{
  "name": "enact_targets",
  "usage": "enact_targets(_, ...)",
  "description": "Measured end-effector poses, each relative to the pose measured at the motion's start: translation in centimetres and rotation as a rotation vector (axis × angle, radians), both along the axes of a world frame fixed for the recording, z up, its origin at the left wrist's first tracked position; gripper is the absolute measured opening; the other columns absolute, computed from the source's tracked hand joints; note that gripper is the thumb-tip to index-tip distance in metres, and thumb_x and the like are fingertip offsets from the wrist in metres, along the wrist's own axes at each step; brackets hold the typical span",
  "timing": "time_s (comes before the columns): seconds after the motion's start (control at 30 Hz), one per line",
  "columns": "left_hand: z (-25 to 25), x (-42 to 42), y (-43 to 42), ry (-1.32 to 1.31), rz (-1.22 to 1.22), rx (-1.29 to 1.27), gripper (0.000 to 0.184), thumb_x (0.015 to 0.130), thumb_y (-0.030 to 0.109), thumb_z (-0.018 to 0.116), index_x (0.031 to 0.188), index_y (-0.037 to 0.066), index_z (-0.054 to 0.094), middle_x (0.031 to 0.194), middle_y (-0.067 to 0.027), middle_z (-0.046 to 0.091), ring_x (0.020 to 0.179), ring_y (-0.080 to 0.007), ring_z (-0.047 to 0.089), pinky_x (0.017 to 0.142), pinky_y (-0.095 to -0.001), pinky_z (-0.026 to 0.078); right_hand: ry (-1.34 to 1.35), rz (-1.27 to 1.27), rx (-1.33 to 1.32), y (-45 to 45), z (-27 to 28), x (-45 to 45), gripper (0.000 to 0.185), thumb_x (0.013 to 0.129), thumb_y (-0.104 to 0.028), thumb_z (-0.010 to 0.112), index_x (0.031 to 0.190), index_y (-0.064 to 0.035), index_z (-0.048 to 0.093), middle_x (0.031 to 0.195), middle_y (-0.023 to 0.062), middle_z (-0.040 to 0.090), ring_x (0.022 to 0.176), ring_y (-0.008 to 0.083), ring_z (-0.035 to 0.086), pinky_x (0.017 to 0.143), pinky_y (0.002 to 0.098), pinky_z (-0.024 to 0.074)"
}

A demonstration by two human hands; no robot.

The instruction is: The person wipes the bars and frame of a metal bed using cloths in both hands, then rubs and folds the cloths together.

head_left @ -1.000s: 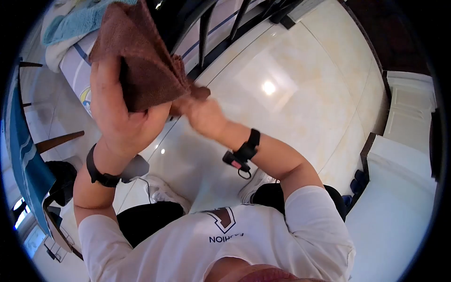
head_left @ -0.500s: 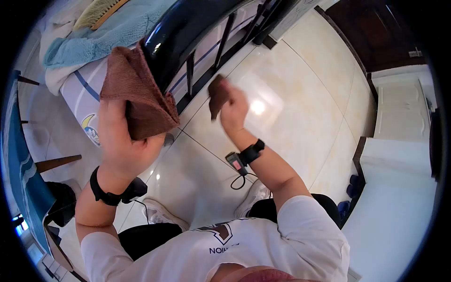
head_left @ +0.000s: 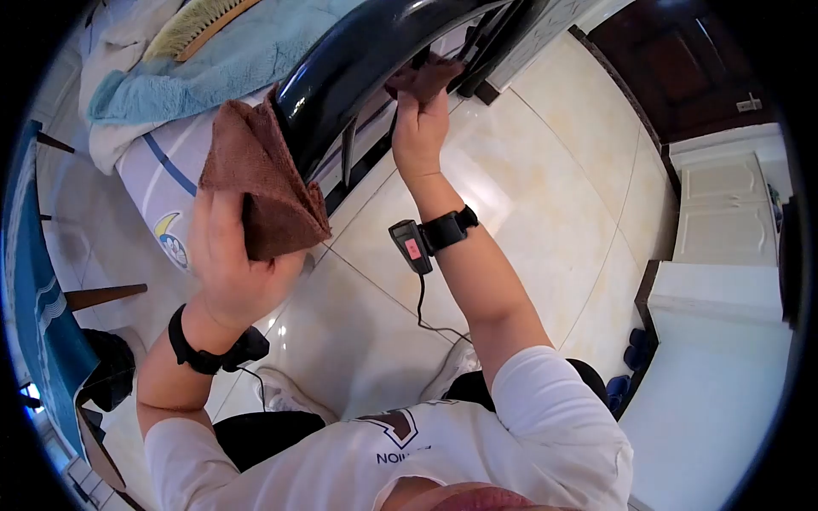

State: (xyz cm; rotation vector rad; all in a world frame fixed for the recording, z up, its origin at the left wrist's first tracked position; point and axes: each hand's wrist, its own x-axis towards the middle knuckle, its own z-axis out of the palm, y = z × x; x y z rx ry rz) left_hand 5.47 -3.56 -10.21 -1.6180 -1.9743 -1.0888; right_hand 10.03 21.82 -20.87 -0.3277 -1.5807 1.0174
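Note:
A brown cloth (head_left: 256, 175) is folded around the near end of a glossy black rail (head_left: 354, 64). My left hand (head_left: 239, 264) holds this cloth from below, with its fingers partly behind the fabric. Farther along the rail, my right hand (head_left: 421, 128) is raised and grips brown cloth (head_left: 428, 78) against the black bars beneath the rail. Whether both brown parts belong to one cloth cannot be made out.
A bed with a striped sheet (head_left: 136, 183), a light blue blanket (head_left: 204, 81) and a wooden brush (head_left: 200, 32) lies behind the rail. A white cabinet (head_left: 724, 209), dark door (head_left: 656, 64) and blue slippers (head_left: 618, 387) are at the right.
My right hand has moved away from my left hand and up to the bars with brown cloth in it. The rail and bed have come further into view. My left hand still holds the cloth.

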Motion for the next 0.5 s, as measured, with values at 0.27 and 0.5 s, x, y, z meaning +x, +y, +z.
enact_targets(0.27, -0.9, 0.1, 0.3, -0.06, 0.024, 0.059, 0.07, 0.081, 0.004, 0.073, 0.14, -0.007, 0.036, 0.138, -0.0266, 0.048, 0.124, -0.0358, 0.053, 0.105, -0.0391, 0.04, -0.776, -0.2, 0.204, 0.5, -6.4, 4.5, 0.03, 0.079, -0.012, 0.063, 0.108, -0.0046, 0.065, 0.099, 0.0157, 0.067, 0.097, 0.0373, 0.058, 0.084, 0.0431, 0.0463)
enact_targets(0.5, -0.2, 0.4, 0.5, -0.027, 0.005, 0.096, 0.067, 0.081, 0.004, 0.073, 0.137, -0.008, 0.04, 0.138, -0.0267, 0.048, 0.125, -0.0362, 0.052, 0.105, -0.0394, 0.039, -0.14, 0.223, -0.304, -0.3, 7.9, 5.0, 0.03, 0.093, -0.026, 0.064, 0.105, 0.0007, 0.069, 0.093, 0.0029, 0.069, 0.084, 0.0096, 0.057, 0.076, 0.0271, 0.0467)
